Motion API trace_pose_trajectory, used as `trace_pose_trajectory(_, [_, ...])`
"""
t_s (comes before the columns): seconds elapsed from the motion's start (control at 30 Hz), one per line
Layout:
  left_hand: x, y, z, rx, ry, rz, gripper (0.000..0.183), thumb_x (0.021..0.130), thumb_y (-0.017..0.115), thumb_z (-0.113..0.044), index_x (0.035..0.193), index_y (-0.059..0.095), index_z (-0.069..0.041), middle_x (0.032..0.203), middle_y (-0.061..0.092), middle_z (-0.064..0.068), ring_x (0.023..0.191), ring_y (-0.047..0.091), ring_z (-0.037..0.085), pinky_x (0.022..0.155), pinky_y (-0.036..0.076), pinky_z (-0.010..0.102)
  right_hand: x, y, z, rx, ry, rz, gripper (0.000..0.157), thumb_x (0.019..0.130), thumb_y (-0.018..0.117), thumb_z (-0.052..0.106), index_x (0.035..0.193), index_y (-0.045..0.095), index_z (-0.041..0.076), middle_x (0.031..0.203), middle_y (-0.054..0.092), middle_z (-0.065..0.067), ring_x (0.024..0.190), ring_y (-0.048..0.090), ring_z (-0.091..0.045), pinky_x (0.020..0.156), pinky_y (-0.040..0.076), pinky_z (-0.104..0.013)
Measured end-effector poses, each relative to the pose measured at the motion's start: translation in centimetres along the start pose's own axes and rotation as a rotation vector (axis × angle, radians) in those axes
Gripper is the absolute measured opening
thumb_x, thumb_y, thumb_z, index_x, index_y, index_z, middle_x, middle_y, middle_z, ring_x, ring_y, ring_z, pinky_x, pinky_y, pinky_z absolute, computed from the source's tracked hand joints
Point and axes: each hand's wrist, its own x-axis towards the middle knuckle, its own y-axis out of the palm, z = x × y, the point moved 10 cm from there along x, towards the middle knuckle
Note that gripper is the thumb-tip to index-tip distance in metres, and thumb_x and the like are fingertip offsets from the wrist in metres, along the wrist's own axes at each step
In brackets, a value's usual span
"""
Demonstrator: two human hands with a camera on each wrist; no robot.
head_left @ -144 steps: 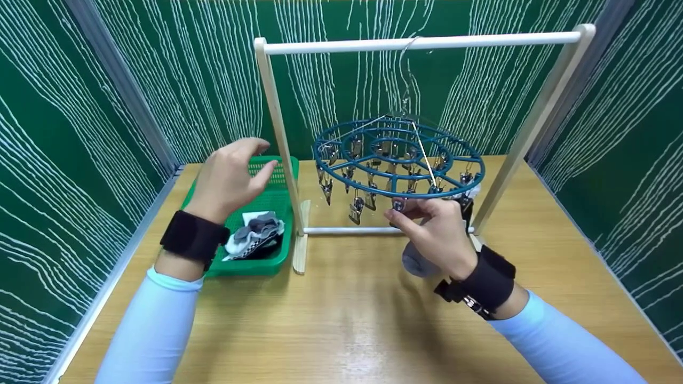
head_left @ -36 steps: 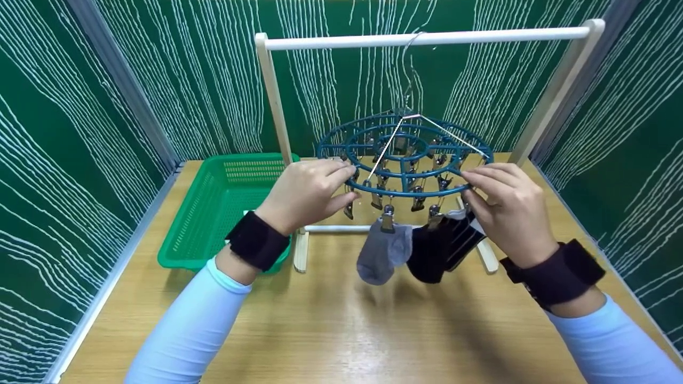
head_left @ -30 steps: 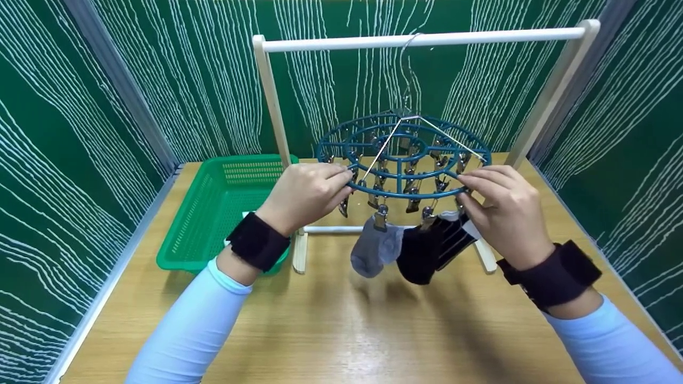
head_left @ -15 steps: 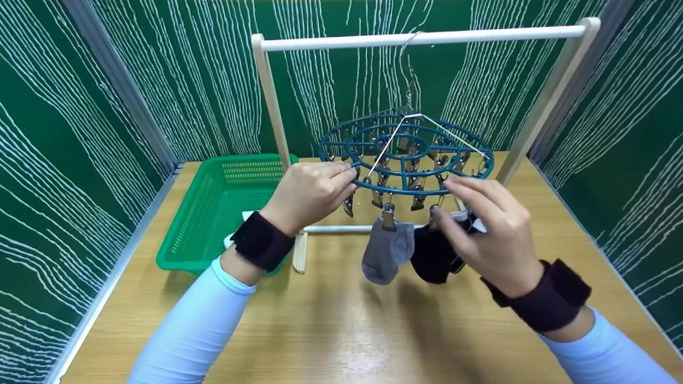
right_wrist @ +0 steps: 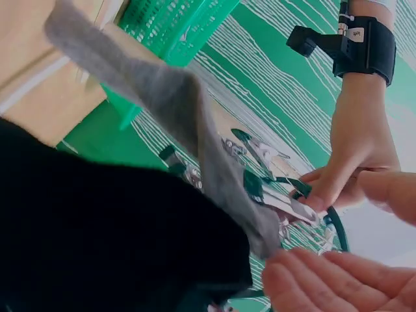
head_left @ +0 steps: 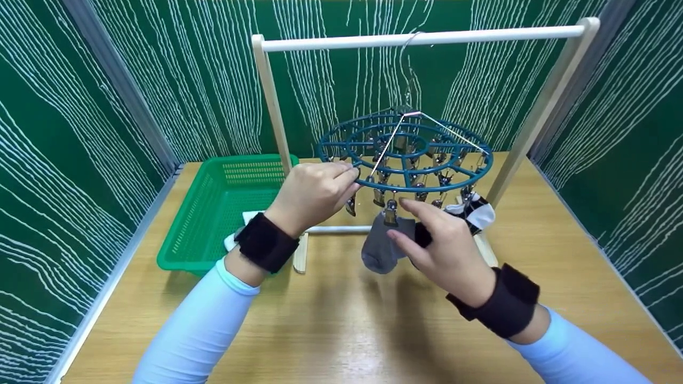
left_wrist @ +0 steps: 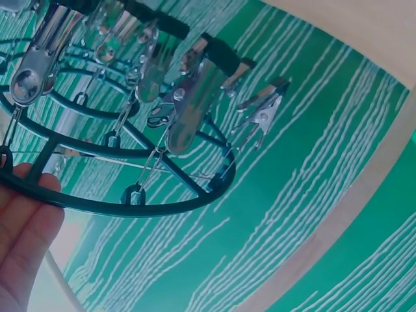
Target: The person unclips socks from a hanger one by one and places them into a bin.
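A round blue-green clip hanger (head_left: 443, 188) with metal clips hangs from the rack. My left hand (head_left: 320, 192) grips its rim at the near left, and the left wrist view shows the fingers (left_wrist: 40, 227) against the ring. A grey sock (head_left: 380, 250) dangles from a clip (head_left: 391, 212) at the front. My right hand (head_left: 448, 250) is beside that sock, thumb and forefinger spread around the clip's right side; whether they touch the sock is unclear. Behind the right hand hang a black sock (right_wrist: 117, 234), mostly hidden in the head view, and a black-and-white sock (head_left: 480, 216).
A wooden rack with a white top bar (head_left: 341, 41) stands on the wooden table (head_left: 341, 330). Left of it sits a green basket (head_left: 184, 224), with white cloth (head_left: 230, 242) partly hidden by my left wrist. Green patterned walls (head_left: 213, 69) enclose the table.
My left hand came from above the basket to the hanger's rim and stays there. The right hand let go of the rim's right side and moved left and down to the grey sock.
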Motion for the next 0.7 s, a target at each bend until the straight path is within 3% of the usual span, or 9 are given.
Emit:
trace_pose_trajectory(0.3, [-0.3,0.1,0.1,-0.025,-0.012,0.001,0.021,0.105,0.073,-0.017,0.113,0.083,0.000,0.108,0.084,0.015,0.099,0.084,0.027,0.085,0.069,0.038,1.0,2.5,-2.1,0.078,0.198,0.107,0.038,0.100,0.079,0.010,0.132,0.070,-0.009,0.127,0.077,-0.025,0.112,0.078,-0.038,0.096,0.064,-0.055])
trace_pose_trajectory(0.43, [-0.4,0.1,0.2,-0.039,-0.018,-0.008,0.021,0.105,0.074,-0.017,0.113,0.082,0.001,0.108,0.084,0.015,0.100,0.083,0.028,0.086,0.068,0.038,1.5,3.0,-2.6,0.089,0.246,0.122,0.030,0.103,0.077,0.013,0.126,0.075,-0.007,0.114,0.082,-0.019,0.094,0.079,-0.028,0.081,0.067,-0.043])
trace_pose_trajectory(0.57, [-0.6,0.1,0.2,-0.046,-0.018,-0.023,0.021,0.105,0.074,-0.016,0.113,0.082,0.001,0.108,0.084,0.015,0.101,0.083,0.028,0.088,0.068,0.039,2.0,3.3,-3.3,0.098,0.289,0.125,0.021,0.103,0.077,0.012,0.117,0.079,-0.004,0.099,0.083,-0.014,0.078,0.076,-0.019,0.067,0.061,-0.026])
trace_pose_trajectory(0.7, [-0.7,0.1,0.3,-0.062,-0.019,-0.028,0.021,0.105,0.074,-0.016,0.113,0.082,0.001,0.109,0.084,0.016,0.102,0.083,0.028,0.089,0.068,0.039,2.2,3.5,-3.7,0.133,0.329,0.133,0.019,0.101,0.078,0.011,0.114,0.080,-0.003,0.100,0.084,-0.015,0.080,0.080,-0.022,0.069,0.067,-0.031])
